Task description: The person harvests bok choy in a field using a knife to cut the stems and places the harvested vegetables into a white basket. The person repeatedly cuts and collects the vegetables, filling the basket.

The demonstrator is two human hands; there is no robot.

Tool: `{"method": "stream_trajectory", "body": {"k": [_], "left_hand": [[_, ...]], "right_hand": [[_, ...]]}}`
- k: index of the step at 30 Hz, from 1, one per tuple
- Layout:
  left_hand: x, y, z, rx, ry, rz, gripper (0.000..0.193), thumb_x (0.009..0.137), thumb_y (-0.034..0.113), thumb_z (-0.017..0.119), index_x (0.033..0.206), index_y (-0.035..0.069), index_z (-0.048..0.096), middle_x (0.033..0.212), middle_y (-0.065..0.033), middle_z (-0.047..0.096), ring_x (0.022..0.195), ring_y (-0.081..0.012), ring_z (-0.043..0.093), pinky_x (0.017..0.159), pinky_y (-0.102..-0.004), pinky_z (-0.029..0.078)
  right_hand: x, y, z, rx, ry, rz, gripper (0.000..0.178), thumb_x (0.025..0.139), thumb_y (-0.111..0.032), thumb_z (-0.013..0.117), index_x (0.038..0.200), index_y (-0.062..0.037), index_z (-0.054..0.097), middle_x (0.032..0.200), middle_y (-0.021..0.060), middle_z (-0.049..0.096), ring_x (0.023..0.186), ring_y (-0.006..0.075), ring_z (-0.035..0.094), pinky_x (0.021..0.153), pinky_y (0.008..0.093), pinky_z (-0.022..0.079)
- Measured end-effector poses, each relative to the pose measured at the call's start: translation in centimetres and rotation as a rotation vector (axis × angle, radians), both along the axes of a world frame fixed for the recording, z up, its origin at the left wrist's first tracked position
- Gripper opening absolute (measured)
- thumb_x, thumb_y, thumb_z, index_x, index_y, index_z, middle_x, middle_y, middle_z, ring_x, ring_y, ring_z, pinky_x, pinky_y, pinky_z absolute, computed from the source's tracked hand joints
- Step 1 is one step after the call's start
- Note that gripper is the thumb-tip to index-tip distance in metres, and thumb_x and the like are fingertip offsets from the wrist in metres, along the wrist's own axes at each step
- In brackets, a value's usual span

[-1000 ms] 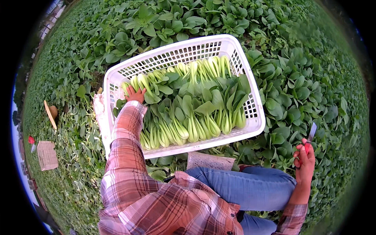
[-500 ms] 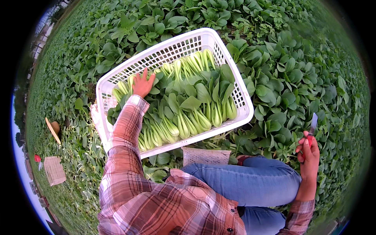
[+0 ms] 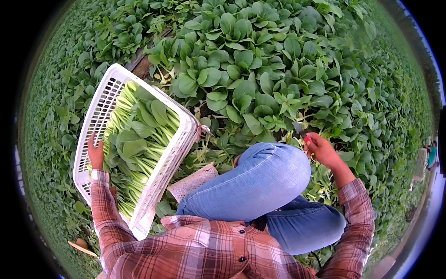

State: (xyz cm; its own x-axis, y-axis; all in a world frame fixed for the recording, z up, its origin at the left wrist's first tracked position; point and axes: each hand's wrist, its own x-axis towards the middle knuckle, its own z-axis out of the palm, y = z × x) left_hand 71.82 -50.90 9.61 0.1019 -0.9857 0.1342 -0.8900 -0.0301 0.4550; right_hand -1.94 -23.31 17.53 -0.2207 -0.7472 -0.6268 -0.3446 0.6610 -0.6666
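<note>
My right hand (image 3: 321,151) is closed round the red handle of a knife (image 3: 298,128), its blade tilted up and left at the edge of the growing bok choy (image 3: 246,97), just past my knee. On the left, my left hand (image 3: 96,154) reaches inside a white plastic crate (image 3: 158,179), fingers stretched out between its far-left wall and the cut bok choy. The cut bok choy (image 3: 139,128) lies packed in rows, pale stems toward the long sides and dark leaves in the middle. Part of the left palm's underside is hidden.
A pale woven-looking block (image 3: 193,181) lies between the crate and my bent leg (image 3: 251,186). Loose leaves litter the soil by the crate. A straw hat (image 3: 82,247) is at the lower left. Far right, another person (image 3: 432,156) shows small near the field's edge.
My view has swung right, so the crate appears farther left. The knife in my right hand has come inward and now points up-left by the growing plants. My left hand stays inside the crate.
</note>
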Motion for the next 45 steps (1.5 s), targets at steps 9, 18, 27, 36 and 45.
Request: {"method": "stream_trajectory", "body": {"k": [9,18,27,36,45], "left_hand": [[-37.5,6.0,14.0,0.555,0.651,-0.714,0.018,0.090,0.013,0.058,0.101,0.000,0.065,0.086,-0.0093,0.069,0.065,-0.0081,0.059,0.080,-0.0253,0.047],[-65.9,11.6,5.3,0.857,0.290,-1.689,0.019,0.089,0.009,0.057,0.105,0.003,0.064,0.095,-0.0113,0.067,0.086,-0.0237,0.065,0.077,-0.0329,0.051],[-76.3,9.3,-7.2,0.198,-0.622,-1.718,0.017,0.073,0.006,0.059,0.089,0.004,0.066,0.090,-0.0123,0.064,0.088,-0.0307,0.061,0.080,-0.0394,0.049],[-70.4,7.8,-9.9,-0.264,-0.491,-1.547,0.015,0.067,0.008,0.060,0.080,0.001,0.062,0.107,-0.0135,0.056,0.106,-0.0290,0.050,0.100,-0.0406,0.037],[-68.0,9.1,-9.9,-0.056,-0.667,-1.449,0.029,0.066,0.005,0.066,0.094,0.002,0.057,0.107,-0.0091,0.053,0.103,-0.0264,0.049,0.088,-0.0317,0.044]], "right_hand": [[-5.1,0.4,-12.6,-0.015,0.049,-0.168,0.028,0.093,-0.012,0.042,0.117,0.0012,0.045,0.081,0.0139,0.061,0.058,0.0207,0.063,0.059,0.0343,0.052],[-8.0,-1.4,-25.0,-0.063,-0.103,-0.342,0.025,0.091,-0.012,0.048,0.115,-0.0031,0.050,0.084,0.0142,0.062,0.068,0.0251,0.064,0.057,0.0349,0.049],[-13.3,6.6,-20.5,0.094,0.005,0.326,0.025,0.087,-0.007,0.048,0.111,-0.0047,0.055,0.094,0.0180,0.064,0.086,0.0351,0.062,0.074,0.0420,0.048],[-10.0,-0.2,-22.3,-0.129,-0.426,-0.247,0.027,0.098,-0.024,0.042,0.117,-0.0064,0.048,0.073,0.0018,0.054,0.054,0.0076,0.050,0.050,0.0248,0.041],[-7.4,-3.2,-28.0,-0.254,0.000,-0.188,0.024,0.092,-0.014,0.043,0.111,0.0010,0.046,0.084,0.0296,0.060,0.081,0.0458,0.058,0.072,0.0487,0.044]]}}
